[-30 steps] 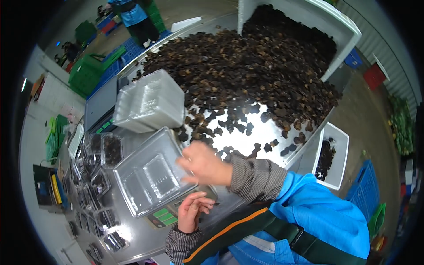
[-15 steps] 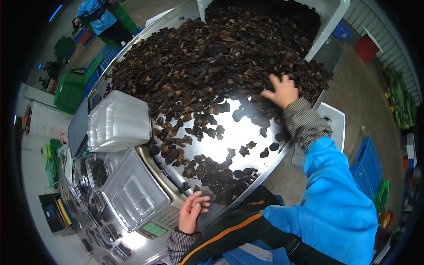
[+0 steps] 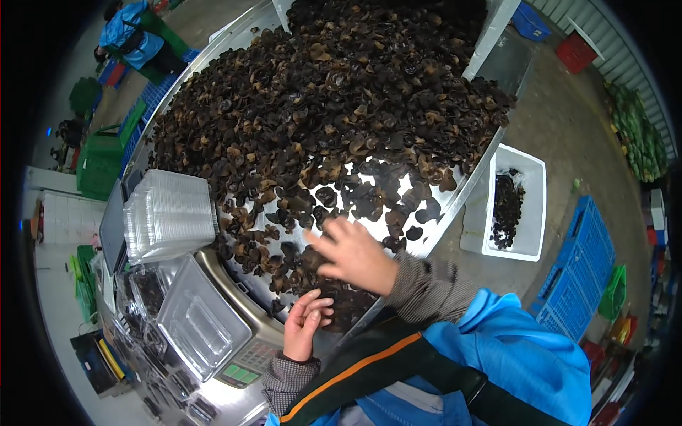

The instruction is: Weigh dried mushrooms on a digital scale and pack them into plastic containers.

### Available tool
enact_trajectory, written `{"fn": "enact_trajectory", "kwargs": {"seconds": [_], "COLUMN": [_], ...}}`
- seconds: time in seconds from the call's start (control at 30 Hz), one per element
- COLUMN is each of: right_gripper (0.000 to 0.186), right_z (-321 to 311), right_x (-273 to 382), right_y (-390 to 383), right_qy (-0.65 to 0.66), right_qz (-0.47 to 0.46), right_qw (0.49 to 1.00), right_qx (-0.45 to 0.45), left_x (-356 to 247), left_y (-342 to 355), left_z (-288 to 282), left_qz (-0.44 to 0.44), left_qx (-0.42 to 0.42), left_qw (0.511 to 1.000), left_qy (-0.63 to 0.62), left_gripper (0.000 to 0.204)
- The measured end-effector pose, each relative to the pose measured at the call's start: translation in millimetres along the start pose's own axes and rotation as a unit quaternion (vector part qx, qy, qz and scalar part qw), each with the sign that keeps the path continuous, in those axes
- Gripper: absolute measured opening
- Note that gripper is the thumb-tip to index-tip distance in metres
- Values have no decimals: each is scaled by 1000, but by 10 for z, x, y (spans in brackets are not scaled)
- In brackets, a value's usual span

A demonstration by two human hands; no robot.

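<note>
A large heap of dark brown wood ear mushrooms (image 3: 341,92) covers the far part of a shiny metal table (image 3: 428,245). Looser pieces lie scattered toward me, with a small pile (image 3: 352,305) at the near edge. My right hand (image 3: 353,257) hovers over these near pieces, fingers spread and slightly blurred, with nothing seen in them. Just below and left of it, my left hand (image 3: 305,325) is beside the small pile, fingers loosely bent and apart, holding nothing visible. Left of that hand a scale (image 3: 249,312) carries a clear plastic tray (image 3: 204,319).
A stack of clear plastic trays (image 3: 170,216) stands behind the scale. Filled packs (image 3: 145,287) lie at the left. On the floor to the right are a white box (image 3: 536,206) with some mushrooms inside and a blue pallet (image 3: 579,270). A person in blue (image 3: 135,39) stands far left.
My right hand has swept from the heap's right side left and toward me, near my left hand. Mushroom pieces now cover more of the bright table patch. The left hand has barely moved.
</note>
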State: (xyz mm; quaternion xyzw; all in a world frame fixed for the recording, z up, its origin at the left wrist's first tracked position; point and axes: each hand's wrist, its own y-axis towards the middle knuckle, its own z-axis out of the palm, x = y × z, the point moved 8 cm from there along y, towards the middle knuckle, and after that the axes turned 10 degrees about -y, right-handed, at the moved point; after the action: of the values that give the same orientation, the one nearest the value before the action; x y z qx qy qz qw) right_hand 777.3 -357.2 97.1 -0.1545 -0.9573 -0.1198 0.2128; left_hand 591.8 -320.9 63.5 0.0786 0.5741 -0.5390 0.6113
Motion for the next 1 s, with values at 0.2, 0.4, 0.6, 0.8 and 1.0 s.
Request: {"fn": "enact_trajectory", "kwargs": {"seconds": [0.2,0.4,0.6,0.8,1.0], "right_gripper": [69,66,65,97,94], "right_z": [-765,114,-217,-494,56], "right_x": [-1562,-1262,-346,-1265,-874], "right_y": [128,252,-37,-270,44], "right_qy": [-261,-276,-30,-139,-105], "right_qz": [181,132,-9,145,93], "right_qw": [940,950,998,974,974], "right_qx": [-124,59,-46,105,178], "left_x": [168,196,-107,-268,-345], "left_y": [7,170,187,401,1052], "left_z": [-124,-284,-463,-16,181], "left_qz": [-7,64,183,207,195], "left_qx": [-57,-125,-242,-160,-109], "left_qw": [998,989,918,812,810], "left_qy": [-21,42,255,522,542], "left_gripper": [39,39,65,101,107]}}
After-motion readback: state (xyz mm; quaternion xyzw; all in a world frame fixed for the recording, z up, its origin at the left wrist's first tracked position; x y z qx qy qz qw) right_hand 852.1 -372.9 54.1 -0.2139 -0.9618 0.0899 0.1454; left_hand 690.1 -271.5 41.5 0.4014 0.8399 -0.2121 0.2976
